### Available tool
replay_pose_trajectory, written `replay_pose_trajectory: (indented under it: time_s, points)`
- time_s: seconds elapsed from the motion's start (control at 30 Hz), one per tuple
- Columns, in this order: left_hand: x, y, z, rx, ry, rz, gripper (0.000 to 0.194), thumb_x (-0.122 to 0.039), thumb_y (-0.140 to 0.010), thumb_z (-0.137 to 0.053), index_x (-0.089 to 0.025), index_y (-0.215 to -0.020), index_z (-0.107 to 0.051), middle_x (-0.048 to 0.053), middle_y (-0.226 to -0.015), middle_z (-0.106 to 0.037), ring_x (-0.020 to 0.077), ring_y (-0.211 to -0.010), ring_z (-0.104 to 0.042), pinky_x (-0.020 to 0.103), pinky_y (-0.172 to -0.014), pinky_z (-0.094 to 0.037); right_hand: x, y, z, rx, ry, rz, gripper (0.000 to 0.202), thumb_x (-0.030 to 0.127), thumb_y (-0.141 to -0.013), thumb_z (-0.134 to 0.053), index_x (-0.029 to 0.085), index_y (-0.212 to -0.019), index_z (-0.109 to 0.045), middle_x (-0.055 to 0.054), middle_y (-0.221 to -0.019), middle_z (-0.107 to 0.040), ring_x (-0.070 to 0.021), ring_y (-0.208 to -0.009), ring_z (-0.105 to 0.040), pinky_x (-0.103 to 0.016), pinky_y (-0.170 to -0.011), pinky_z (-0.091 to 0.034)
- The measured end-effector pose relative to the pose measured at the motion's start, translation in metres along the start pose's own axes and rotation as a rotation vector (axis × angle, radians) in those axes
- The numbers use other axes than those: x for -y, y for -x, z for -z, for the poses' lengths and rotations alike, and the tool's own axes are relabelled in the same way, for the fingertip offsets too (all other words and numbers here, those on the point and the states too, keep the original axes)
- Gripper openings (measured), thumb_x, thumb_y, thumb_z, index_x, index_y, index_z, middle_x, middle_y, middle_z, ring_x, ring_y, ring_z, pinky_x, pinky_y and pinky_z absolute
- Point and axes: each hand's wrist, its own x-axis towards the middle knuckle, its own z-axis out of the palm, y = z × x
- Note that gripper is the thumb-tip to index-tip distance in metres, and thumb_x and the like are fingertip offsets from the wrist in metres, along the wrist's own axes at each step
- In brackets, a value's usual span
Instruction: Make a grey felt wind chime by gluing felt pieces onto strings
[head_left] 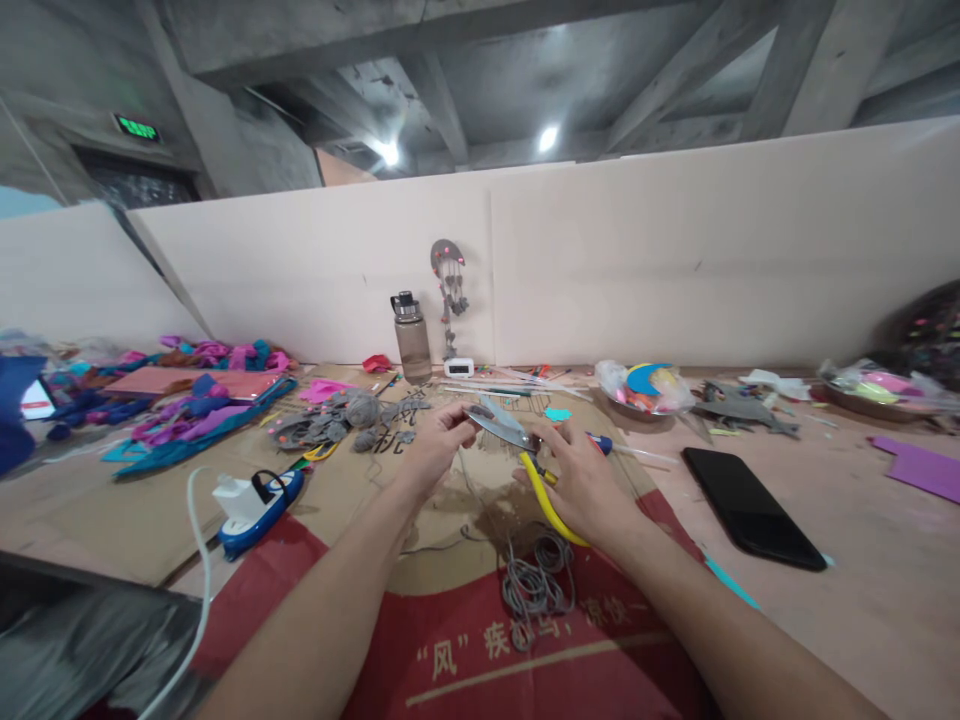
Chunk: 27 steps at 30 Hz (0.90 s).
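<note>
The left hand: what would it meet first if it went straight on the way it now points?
The left hand would probably first meet the blades of the scissors held in the right hand; depth is unclear, and they may be touching.

Scissor blades [510,432] — shiny metal, matt yarn [526,588], glossy phone [750,508]

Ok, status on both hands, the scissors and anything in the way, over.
Right hand holding yellow-handled scissors. Left hand by the blade tips, its hold unclear. Grey cord lies loosely coiled below them in view, a possible snag.
</note>
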Motion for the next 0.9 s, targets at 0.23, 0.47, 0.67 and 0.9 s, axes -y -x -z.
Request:
replay_pose_trajectory:
  time_s: [0.23,0.47,0.67,0.9]
  points:
    - [-0.0010,-0.0002,-0.0006,0.036,0.018,0.024,0.012,-0.027,-0.069,-0.066,-0.017,-0.075,-0.065,-0.003,-0.067,-0.049,0.0078,-0.057,-0.036,0.023,-0.056,-0.030,-0.0049,0.0001,-0.0013,0.017,-0.046,0.038,0.038,0.046,-0.087,-0.054,0.023,-0.118,-0.053,-0.010,-0.110,-0.054,-0.0223,-0.096,-0.059,-0.035,-0.079,-0.048]
    - [-0.0002,0.0010,-0.0015,0.040,0.015,0.051,0.016,-0.030,-0.070,-0.068,-0.017,-0.080,-0.067,-0.001,-0.073,-0.054,0.0078,-0.059,-0.039,0.023,-0.058,-0.032,-0.0034,-0.0007,0.0019,0.051,-0.063,0.037,0.037,0.046,-0.087,-0.055,0.023,-0.116,-0.054,-0.010,-0.112,-0.054,-0.0224,-0.096,-0.059,-0.037,-0.084,-0.048]
    - [0.0026,0.0017,-0.0002,0.056,0.011,0.043,0.016,-0.029,-0.072,-0.068,-0.017,-0.081,-0.068,-0.001,-0.072,-0.055,0.0077,-0.059,-0.040,0.022,-0.057,-0.032,-0.0021,0.0000,0.0038,0.045,-0.072,0.048,0.035,0.045,-0.088,-0.055,0.023,-0.116,-0.054,-0.010,-0.112,-0.055,-0.0213,-0.094,-0.059,-0.036,-0.083,-0.048]
    - [0.0038,0.0004,0.0026,0.069,-0.017,0.045,0.012,-0.025,-0.071,-0.065,-0.015,-0.078,-0.067,-0.001,-0.067,-0.052,0.0082,-0.059,-0.039,0.023,-0.057,-0.031,-0.0034,0.0001,0.0022,0.061,-0.105,0.036,0.038,0.048,-0.086,-0.057,0.022,-0.114,-0.056,-0.010,-0.108,-0.057,-0.0173,-0.078,-0.059,-0.030,-0.070,-0.048]
